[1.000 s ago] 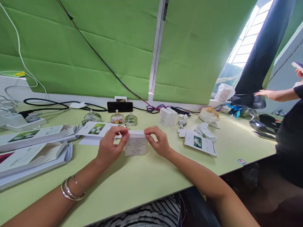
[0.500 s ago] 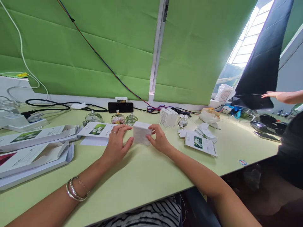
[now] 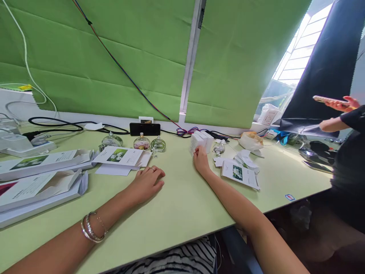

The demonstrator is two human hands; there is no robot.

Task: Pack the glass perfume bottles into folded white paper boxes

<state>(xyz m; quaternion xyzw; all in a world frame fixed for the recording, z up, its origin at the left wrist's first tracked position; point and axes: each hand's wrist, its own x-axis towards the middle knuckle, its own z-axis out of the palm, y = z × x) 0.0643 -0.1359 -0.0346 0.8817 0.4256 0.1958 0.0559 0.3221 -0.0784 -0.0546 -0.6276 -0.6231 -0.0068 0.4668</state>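
Note:
My right hand (image 3: 201, 160) reaches forward with its fingers closed at the near side of a small white printed box (image 3: 196, 140). That box stands against other white boxes (image 3: 207, 141) of the same kind; where one ends and another begins is hard to see. My left hand (image 3: 150, 183) lies on the table, fingers loosely bent and holding nothing. Just beyond it is a white carton with a flower picture (image 3: 132, 156). Three round glass bottles stand behind: a clear one (image 3: 111, 140), a pinkish one (image 3: 142, 143) and a greenish one (image 3: 158, 144).
Opened white cartons (image 3: 42, 186) cover the left side. Right of the boxes are another glass bottle (image 3: 219, 148), a torn carton (image 3: 241, 175) and a plastic bag (image 3: 251, 142). A black phone (image 3: 145, 129) leans at the back. A person (image 3: 349, 152) holding a phone is at far right.
My right hand has carried the white box from the middle to the boxes at the back right. My left hand has come away from the box and down onto the table.

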